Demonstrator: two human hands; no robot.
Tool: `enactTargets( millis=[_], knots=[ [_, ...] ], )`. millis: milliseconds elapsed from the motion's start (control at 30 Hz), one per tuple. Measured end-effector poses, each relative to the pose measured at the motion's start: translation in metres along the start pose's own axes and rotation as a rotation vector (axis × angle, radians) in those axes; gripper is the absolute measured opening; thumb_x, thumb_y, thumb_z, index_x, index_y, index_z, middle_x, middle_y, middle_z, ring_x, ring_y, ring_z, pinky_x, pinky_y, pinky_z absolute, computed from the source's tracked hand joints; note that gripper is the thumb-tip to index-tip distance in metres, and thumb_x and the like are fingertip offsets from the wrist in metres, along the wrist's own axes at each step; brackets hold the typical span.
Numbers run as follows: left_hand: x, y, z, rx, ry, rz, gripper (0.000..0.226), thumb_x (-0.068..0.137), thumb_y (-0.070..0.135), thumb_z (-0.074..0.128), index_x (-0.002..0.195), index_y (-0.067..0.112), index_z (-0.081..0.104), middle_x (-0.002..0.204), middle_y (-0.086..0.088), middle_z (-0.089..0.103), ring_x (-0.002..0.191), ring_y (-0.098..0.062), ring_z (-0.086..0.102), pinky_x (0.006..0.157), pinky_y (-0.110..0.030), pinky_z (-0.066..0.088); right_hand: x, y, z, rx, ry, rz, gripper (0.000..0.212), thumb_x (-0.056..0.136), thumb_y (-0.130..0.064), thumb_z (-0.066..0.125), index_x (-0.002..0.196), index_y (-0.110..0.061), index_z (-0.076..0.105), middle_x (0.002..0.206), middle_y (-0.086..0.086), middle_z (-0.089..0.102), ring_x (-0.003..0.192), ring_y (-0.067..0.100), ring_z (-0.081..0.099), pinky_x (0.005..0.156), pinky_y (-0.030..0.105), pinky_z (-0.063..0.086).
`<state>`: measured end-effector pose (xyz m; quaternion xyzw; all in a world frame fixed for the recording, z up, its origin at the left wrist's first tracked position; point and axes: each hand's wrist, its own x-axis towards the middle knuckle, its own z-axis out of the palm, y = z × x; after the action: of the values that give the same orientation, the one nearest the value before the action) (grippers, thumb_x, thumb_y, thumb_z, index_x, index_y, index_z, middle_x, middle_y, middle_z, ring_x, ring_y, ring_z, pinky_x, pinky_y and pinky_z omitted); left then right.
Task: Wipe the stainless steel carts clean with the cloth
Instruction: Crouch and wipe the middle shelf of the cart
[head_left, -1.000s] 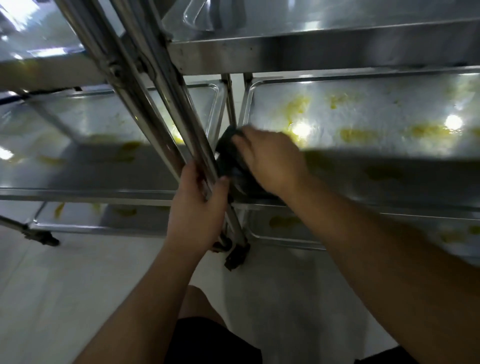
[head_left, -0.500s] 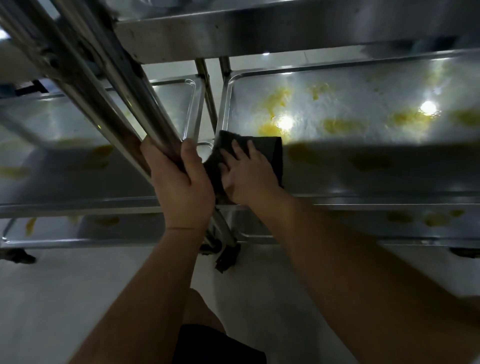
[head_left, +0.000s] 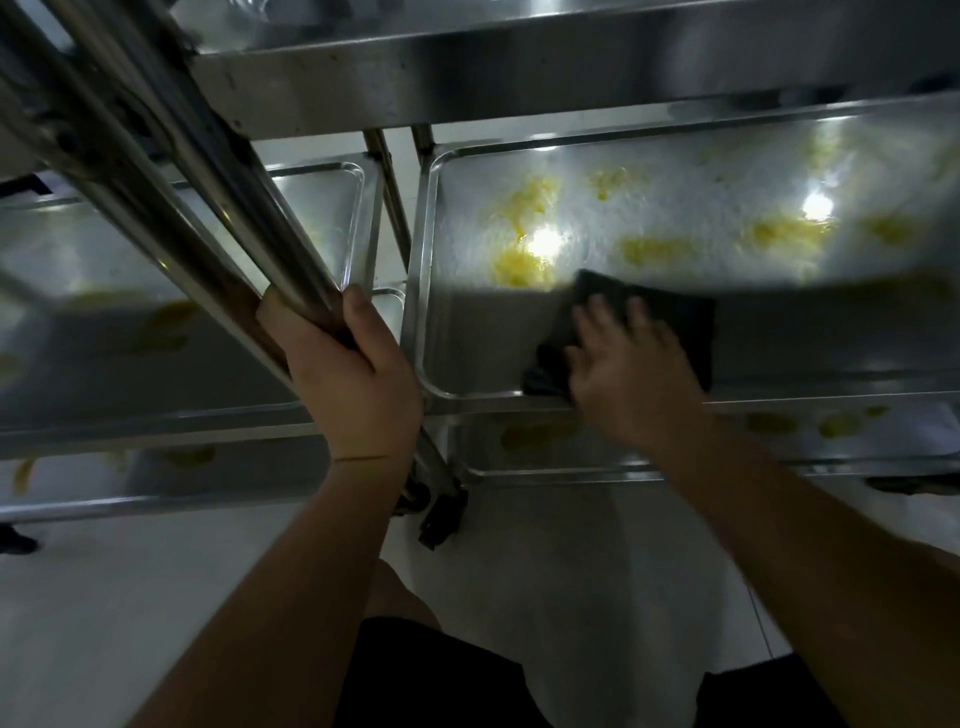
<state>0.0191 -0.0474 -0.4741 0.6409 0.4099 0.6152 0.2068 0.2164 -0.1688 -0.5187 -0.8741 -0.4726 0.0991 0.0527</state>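
While left hand (head_left: 358, 384) grips the cart post (head_left: 291, 270), right hand (head_left: 631, 374), flat on the black cloth (head_left: 675, 322), has slid off the corner toward 3 o'clock; yellow smears (head_left: 519, 265) at 12 remain.

R hand (head_left: 631, 374) w/ cloth (head_left: 670, 322) slid right across middle shelf (head_left: 467, 312), away from the corner post, now flat nr the yellow smears (head_left: 519, 267).
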Motion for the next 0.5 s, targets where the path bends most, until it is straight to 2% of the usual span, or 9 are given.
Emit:
enactTargets(
  millis=[67,100,167,233,300,333,367,500],
  knots=[
    [0.0,-0.001,0.001,0.001,-0.01,-0.004,0.042,0.109,0.029,0.05,0.14,0.001,0.042,0.102,0.026,0.05,0.086,0.008,0.057,0.077,-0.012,0.046,0.007,-0.053,0.011,0.026,-0.035,-0.171,0.068,0.102,-0.054,0.008,0.166,-0.032,0.012,0.174,-0.009,0.006,0.16,0.031,0.0,0.127,0.05,0.005],
    [0.0,-0.001,0.001,-0.001,-0.022,-0.01,0.046,0.109,0.031,0.049,0.141,0.0,0.04,0.103,0.017,0.053,0.088,0.006,0.058,0.079,-0.014,0.048,0.011,-0.076,0.015,0.044,-0.047,-0.247,0.064,0.105,-0.054,0.011,0.166,-0.034,0.013,0.174,-0.011,0.007,0.16,0.029,-0.002,0.128,0.049,0.003],
    [0.001,-0.002,-0.002,-0.008,-0.065,-0.022,0.053,0.11,0.037,0.048,0.146,0.0,0.037,0.11,-0.002,0.06,0.093,-0.009,0.064,0.083,-0.024,0.055,0.017,-0.105,0.019,0.057,-0.057,-0.338,0.059,0.108,-0.052,0.015,0.165,-0.036,0.018,0.173,-0.013,0.011,0.161,0.026,-0.002,0.128,0.049,0.002],
    [0.002,-0.003,-0.006,-0.008,-0.114,-0.026,0.053,0.109,0.041,0.046,0.147,0.005,0.035,0.112,-0.017,0.062,0.092,-0.027,0.068,0.083,-0.041,0.059,0.018,-0.106,0.02,0.057,-0.058,-0.338,0.059,0.107,-0.054,0.013,0.164,-0.038,0.02,0.173,-0.013,0.012,0.161,0.025,-0.002,0.128,0.048,0.002],
    [0.004,-0.006,-0.009,-0.011,-0.154,-0.017,0.045,0.109,0.047,0.044,0.144,0.021,0.035,0.107,-0.024,0.061,0.088,-0.038,0.066,0.079,-0.053,0.058,0.012,-0.085,0.018,0.06,-0.048,-0.3,0.067,0.101,-0.058,0.006,0.163,-0.04,0.02,0.172,-0.015,0.012,0.161,0.023,0.0,0.129,0.047,0.002],
    [0.004,-0.007,-0.011,-0.013,-0.164,-0.013,0.042,0.108,0.053,0.043,0.142,0.029,0.033,0.107,-0.025,0.06,0.088,-0.039,0.066,0.078,-0.054,0.057,0.009,-0.069,0.015,0.055,-0.036,-0.273,0.072,0.097,-0.06,0.002,0.163,-0.04,0.02,0.172,-0.015,0.013,0.161,0.023,0.002,0.129,0.046,0.004],
    [0.005,-0.007,-0.012,-0.014,-0.165,-0.017,0.046,0.107,0.058,0.042,0.142,0.029,0.033,0.108,-0.024,0.06,0.089,-0.04,0.066,0.079,-0.055,0.058,0.006,-0.048,0.011,0.044,-0.017,-0.239,0.074,0.095,-0.06,0.002,0.164,-0.04,0.021,0.172,-0.015,0.015,0.161,0.023,0.005,0.128,0.046,0.006],
    [0.005,-0.01,-0.014,-0.007,-0.186,-0.068,0.074,0.103,0.067,0.04,0.145,0.006,0.032,0.107,-0.026,0.061,0.091,-0.041,0.066,0.08,-0.056,0.057,-0.005,0.079,-0.009,-0.021,0.019,-0.039,0.076,0.094,-0.063,0.006,0.163,-0.037,0.024,0.172,-0.008,0.018,0.159,0.027,0.014,0.127,0.05,0.015]
  ],
)
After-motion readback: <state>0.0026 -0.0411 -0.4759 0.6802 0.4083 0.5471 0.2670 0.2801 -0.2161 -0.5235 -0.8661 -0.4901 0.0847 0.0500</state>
